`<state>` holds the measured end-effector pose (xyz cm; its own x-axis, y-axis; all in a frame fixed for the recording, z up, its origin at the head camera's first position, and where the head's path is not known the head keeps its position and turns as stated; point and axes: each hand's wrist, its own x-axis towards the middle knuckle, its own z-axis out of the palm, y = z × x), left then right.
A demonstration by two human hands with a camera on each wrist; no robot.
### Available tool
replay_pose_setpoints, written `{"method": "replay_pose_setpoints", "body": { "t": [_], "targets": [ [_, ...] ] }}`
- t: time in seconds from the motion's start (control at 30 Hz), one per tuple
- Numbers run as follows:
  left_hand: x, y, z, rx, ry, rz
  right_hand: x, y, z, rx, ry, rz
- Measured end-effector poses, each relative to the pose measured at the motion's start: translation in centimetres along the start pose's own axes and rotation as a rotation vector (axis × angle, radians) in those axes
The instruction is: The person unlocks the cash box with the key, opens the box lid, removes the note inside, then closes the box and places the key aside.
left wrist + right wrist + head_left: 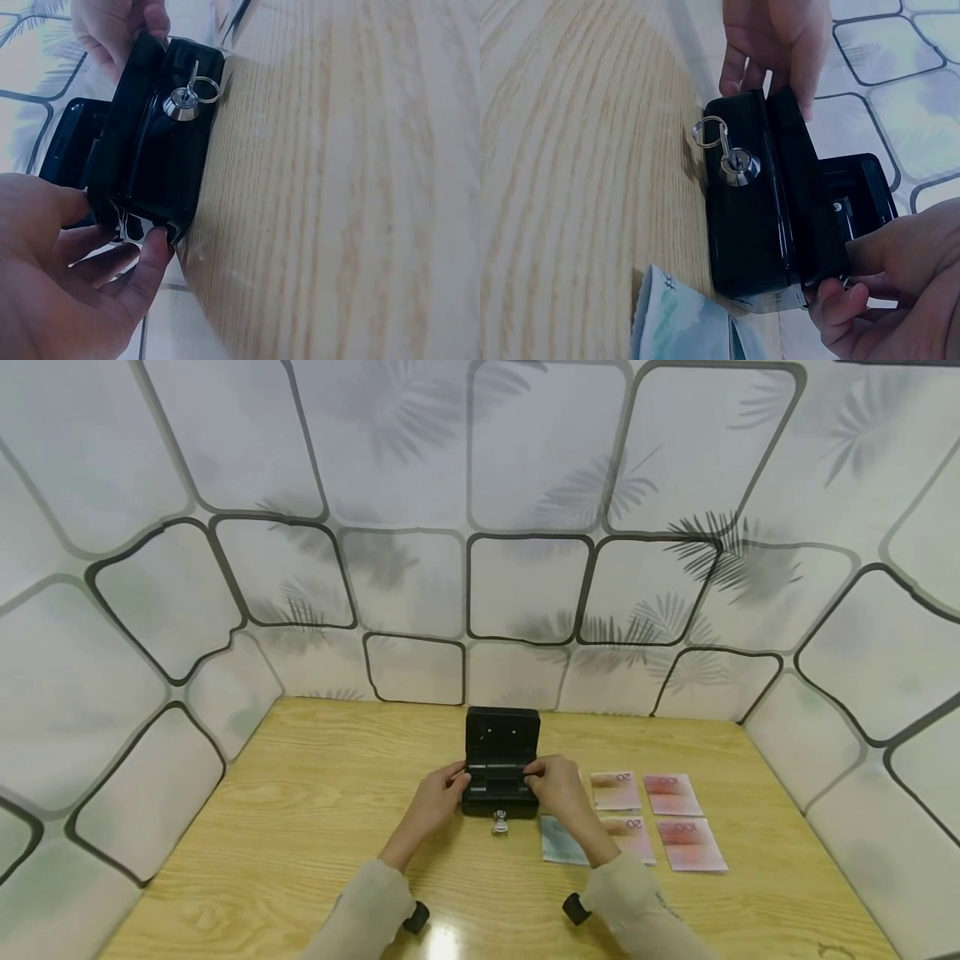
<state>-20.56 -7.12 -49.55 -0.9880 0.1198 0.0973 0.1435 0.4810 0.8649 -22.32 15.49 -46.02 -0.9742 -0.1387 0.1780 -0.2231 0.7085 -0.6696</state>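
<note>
A black cash box (480, 808) stands on the table with its lid (501, 727) raised at the back. Keys on a ring (196, 88) hang from the silver lock (740, 166) in its front. A black compartment tray (804, 202) sits slightly proud of the box body. My left hand (437, 793) grips the tray's left end, thumb on top and one fingertip low by the box corner. At the opposite end, my right hand (558, 783) pinches the tray between thumb and curled fingers. The box's inside beneath the tray is hidden.
Right of the box lie banknotes: a green one (562, 843) partly under my right forearm, two marked 20 (615, 791), and two red ones marked 100 (690, 845). A patterned backdrop (412, 668) borders the wooden table (315, 777) at the back and sides.
</note>
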Motion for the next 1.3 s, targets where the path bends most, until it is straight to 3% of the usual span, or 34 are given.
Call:
{"method": "replay_pose_setpoints", "body": {
  "t": [0.6, 1.3],
  "targets": [
    [0.1, 0.3, 0.0, 0.019, -0.026, -0.010, -0.2, 0.6, 1.2, -0.049, 0.001, -0.034],
    [0.4, 0.3, 0.3, 0.040, -0.003, -0.006, -0.4, 1.3, 1.8, -0.103, 0.038, -0.080]
  ]
}}
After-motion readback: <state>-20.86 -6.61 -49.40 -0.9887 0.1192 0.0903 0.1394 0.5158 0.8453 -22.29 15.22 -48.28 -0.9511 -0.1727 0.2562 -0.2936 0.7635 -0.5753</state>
